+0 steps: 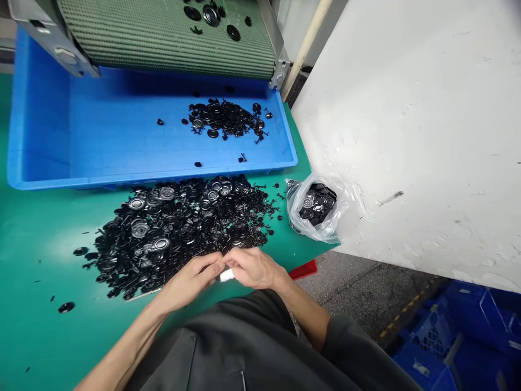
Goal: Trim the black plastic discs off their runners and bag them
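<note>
My left hand point(199, 274) and my right hand point(250, 267) meet at the front edge of a heap of black plastic parts point(183, 217). Their fingertips are pinched together, and whatever lies between them is hidden. Under the right fingers shows a small white piece point(227, 275); I cannot tell whether it is held or wrapped around a finger. Round discs, small caps and thin sprue-like bits make up the heap, which lies on the green table mat point(36, 228). To the right stands an open clear plastic bag point(293, 209) with black discs point(317, 203) inside.
Behind the heap sits a blue tray point(122, 130) with a smaller pile of black parts point(228, 117). A green conveyor belt point(163, 43) carrying a few parts ends above it. A white panel point(407, 136) rises at right; blue crates point(459, 336) stand on the floor.
</note>
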Action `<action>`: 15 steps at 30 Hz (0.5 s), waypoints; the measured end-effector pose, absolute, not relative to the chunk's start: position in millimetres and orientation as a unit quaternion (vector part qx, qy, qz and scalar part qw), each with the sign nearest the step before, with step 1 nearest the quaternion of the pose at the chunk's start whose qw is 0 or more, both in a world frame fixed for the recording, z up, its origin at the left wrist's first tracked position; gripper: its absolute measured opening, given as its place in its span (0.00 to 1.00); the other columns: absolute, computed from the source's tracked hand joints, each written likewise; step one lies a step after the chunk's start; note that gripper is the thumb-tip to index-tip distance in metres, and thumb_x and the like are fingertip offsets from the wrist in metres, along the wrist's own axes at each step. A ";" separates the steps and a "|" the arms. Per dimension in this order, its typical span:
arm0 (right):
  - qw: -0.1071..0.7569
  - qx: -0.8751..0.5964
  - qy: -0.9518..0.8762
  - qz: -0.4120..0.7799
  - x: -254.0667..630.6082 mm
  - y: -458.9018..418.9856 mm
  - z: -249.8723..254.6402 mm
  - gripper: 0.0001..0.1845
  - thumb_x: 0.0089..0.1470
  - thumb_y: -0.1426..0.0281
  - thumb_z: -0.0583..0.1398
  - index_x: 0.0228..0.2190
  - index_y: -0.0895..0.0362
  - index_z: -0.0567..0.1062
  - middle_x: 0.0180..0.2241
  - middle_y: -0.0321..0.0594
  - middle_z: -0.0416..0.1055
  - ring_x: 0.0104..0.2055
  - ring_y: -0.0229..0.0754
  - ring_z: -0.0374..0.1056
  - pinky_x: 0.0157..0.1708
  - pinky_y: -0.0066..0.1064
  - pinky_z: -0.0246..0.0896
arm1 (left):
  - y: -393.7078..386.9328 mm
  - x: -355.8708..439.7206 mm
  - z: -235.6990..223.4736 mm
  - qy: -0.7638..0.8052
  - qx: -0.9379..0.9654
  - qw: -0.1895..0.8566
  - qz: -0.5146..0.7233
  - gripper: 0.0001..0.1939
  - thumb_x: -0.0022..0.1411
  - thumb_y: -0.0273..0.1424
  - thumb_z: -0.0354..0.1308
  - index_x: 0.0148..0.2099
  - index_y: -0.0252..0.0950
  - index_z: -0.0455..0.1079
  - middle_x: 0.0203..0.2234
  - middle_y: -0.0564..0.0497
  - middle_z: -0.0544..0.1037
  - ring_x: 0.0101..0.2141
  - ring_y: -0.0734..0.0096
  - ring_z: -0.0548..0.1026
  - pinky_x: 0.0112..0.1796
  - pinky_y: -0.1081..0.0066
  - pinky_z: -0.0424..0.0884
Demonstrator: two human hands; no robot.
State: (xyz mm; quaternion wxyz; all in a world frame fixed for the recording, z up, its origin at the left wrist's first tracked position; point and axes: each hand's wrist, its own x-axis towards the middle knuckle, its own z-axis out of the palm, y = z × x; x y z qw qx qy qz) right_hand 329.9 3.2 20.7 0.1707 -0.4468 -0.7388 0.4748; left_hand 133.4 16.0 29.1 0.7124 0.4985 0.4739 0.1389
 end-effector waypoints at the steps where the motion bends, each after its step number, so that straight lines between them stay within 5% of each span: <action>1: 0.178 -0.444 -0.740 0.473 330.8 3.2 18.6 0.11 0.55 0.75 0.56 0.40 0.53 0.72 0.30 0.31 0.73 0.30 0.34 0.69 0.33 0.23 0.63 | 16.5 134.3 28.4 0.474 0.468 0.732 0.144 0.19 0.57 0.48 0.59 0.25 0.38 0.66 0.17 0.59 0.60 0.19 0.75 0.56 0.19 0.77 0.53; 8: 0.250 -0.476 -0.704 0.465 326.3 -0.7 13.0 0.12 0.59 0.73 0.52 0.43 0.53 0.70 0.33 0.34 0.76 0.33 0.36 0.73 0.35 0.24 0.65 | 15.1 152.5 22.7 0.496 0.297 0.791 0.199 0.17 0.51 0.45 0.64 0.29 0.36 0.69 0.15 0.60 0.60 0.15 0.81 0.53 0.16 0.79 0.47; 15: 0.243 -0.567 -0.662 0.426 333.6 11.8 18.3 0.19 0.57 0.78 0.49 0.47 0.54 0.70 0.35 0.37 0.74 0.36 0.38 0.72 0.39 0.28 0.67 | 22.7 164.1 21.8 0.492 0.302 0.763 0.291 0.19 0.62 0.46 0.57 0.27 0.36 0.65 0.16 0.56 0.67 0.15 0.79 0.59 0.15 0.78 0.51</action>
